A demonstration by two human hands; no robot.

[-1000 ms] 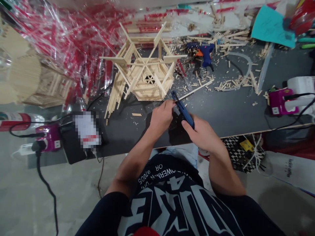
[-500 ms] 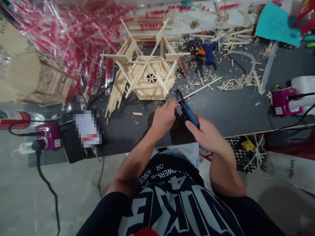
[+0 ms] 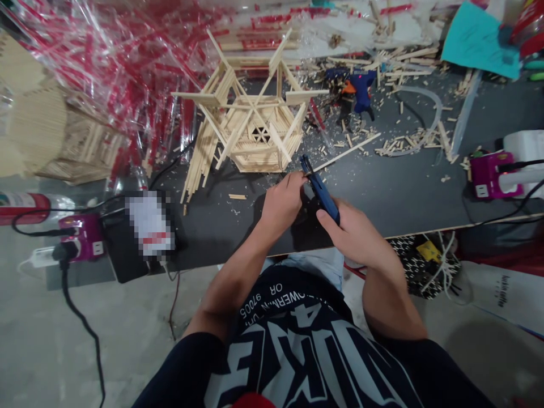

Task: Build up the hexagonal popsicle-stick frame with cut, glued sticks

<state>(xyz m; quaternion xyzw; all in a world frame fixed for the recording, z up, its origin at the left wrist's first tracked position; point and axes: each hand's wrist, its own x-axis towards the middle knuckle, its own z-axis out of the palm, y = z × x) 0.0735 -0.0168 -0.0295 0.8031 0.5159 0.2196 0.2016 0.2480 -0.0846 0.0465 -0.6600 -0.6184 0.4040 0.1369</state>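
My right hand [image 3: 359,235] is wrapped round the blue handles of a pair of cutting pliers [image 3: 323,195], whose jaws point up and to the left. My left hand [image 3: 283,199] is closed in a pinch at the near end of a thin wooden stick [image 3: 351,152]. From those fingertips the stick runs past the pliers' jaws and up to the right; whether the jaws touch it I cannot tell. Just beyond my left hand stands a six-sided frame built of wooden sticks [image 3: 259,161], with struts jutting out at its corners.
A blue glue gun [image 3: 362,90] lies among scattered stick offcuts. Loose sticks [image 3: 198,164] lean by the frame. Red-striped plastic wrappers [image 3: 140,73] heap at the back left. Purple power adapters [image 3: 491,175] stand at both sides; a phone [image 3: 151,224] lies front left.
Almost nothing differs. The pliers and my right hand have shifted very slightly left, and the handles look a little closer together. My left hand keeps its pinch on the stick.
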